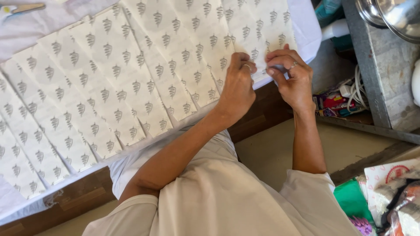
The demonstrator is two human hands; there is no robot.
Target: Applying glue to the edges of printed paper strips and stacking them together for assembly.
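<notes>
White-draped wooden table (83,194), overlapping printed paper sheets (109,83), tan floor (271,148)

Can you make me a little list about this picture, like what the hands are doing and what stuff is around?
Left hand: pinches the near edge of the patterned sheets, a ring on one finger
Right hand: pinches the same edge beside it, also with a ring
Sheets: white paper with grey leaf-like prints, laid overlapping in rows
Under them: a white cloth on a wooden table
Right side: a metal bowl, a white cable, colourful packets
</notes>
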